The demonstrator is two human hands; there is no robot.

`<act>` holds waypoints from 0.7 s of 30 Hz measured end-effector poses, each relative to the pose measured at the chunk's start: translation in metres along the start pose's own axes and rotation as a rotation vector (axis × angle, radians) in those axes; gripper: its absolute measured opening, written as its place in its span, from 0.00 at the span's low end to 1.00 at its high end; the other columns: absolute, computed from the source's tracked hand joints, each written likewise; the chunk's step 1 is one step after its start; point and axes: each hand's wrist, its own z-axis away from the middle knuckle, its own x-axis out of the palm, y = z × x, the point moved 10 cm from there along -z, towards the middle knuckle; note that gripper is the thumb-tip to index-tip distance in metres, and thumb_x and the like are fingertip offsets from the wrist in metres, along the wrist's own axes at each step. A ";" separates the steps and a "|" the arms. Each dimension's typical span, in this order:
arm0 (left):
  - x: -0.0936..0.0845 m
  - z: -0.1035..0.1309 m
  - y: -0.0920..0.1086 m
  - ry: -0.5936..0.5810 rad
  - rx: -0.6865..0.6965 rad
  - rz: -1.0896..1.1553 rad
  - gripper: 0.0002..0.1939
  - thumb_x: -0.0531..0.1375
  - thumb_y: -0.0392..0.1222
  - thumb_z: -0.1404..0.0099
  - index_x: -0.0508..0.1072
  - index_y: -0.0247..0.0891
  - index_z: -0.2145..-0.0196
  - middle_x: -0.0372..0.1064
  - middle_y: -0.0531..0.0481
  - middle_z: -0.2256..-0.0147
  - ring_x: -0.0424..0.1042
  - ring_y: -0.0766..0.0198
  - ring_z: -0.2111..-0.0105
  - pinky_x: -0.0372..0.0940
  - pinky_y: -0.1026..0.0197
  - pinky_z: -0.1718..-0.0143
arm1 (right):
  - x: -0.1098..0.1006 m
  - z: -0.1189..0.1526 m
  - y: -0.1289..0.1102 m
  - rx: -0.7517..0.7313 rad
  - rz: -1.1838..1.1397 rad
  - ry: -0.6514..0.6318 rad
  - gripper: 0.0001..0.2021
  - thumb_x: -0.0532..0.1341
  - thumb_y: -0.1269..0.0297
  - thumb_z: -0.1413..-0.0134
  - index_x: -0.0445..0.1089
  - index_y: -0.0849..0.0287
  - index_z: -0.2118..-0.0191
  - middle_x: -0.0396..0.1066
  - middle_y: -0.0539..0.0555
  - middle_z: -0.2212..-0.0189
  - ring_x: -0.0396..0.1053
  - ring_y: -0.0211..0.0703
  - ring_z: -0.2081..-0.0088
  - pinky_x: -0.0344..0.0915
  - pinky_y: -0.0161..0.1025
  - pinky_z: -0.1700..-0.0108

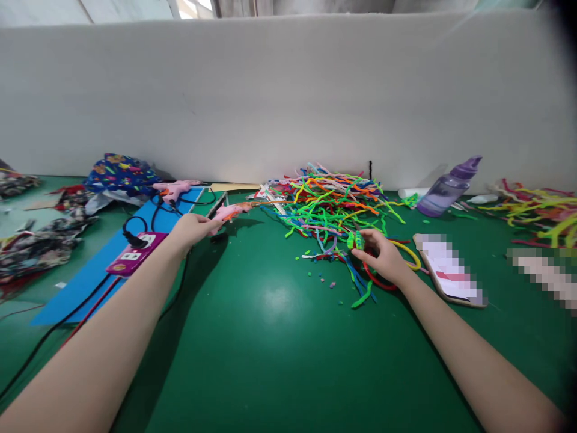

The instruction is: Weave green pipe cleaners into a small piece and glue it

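Observation:
My left hand (195, 230) grips a pink glue gun (229, 211) by its rear end, its nozzle pointing right. At the right, the fingers of my right hand (382, 255) pinch a small green piece wound from fuzzy pipe cleaners (356, 240), with some blue in it. Just behind that piece spreads a tangled heap of multicoloured pipe cleaners (333, 201). Short cut bits and a few loose blue and green stems lie in front of the heap.
A purple power strip (137, 254) with black cords rests on a blue board (97, 282); a second pink glue gun (172, 191) lies behind. A phone (448, 270) and a purple bottle (449, 187) stand right. Patterned cloth (118, 174) lies far left.

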 end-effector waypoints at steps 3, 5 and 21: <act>0.018 0.016 -0.005 -0.057 -0.035 0.250 0.19 0.65 0.53 0.51 0.74 0.31 0.72 0.65 0.56 0.82 0.59 0.70 0.80 0.51 0.67 0.78 | -0.001 0.000 0.001 -0.003 -0.004 0.009 0.23 0.63 0.50 0.52 0.59 0.55 0.54 0.64 0.52 0.67 0.65 0.44 0.66 0.65 0.43 0.62; 0.034 0.028 -0.006 -0.124 -0.067 0.431 0.17 0.65 0.50 0.50 0.73 0.32 0.72 0.64 0.55 0.81 0.61 0.70 0.80 0.55 0.67 0.79 | -0.001 0.000 0.002 -0.006 -0.004 0.013 0.23 0.63 0.50 0.51 0.59 0.55 0.54 0.64 0.52 0.67 0.65 0.44 0.66 0.65 0.43 0.62; 0.098 0.124 0.009 -0.604 -0.269 1.182 0.07 0.52 0.36 0.35 0.68 0.32 0.66 0.57 0.54 0.77 0.56 0.74 0.82 0.60 0.69 0.80 | 0.001 0.001 -0.001 -0.028 0.006 0.008 0.23 0.62 0.49 0.51 0.59 0.55 0.53 0.65 0.53 0.66 0.66 0.45 0.66 0.66 0.45 0.62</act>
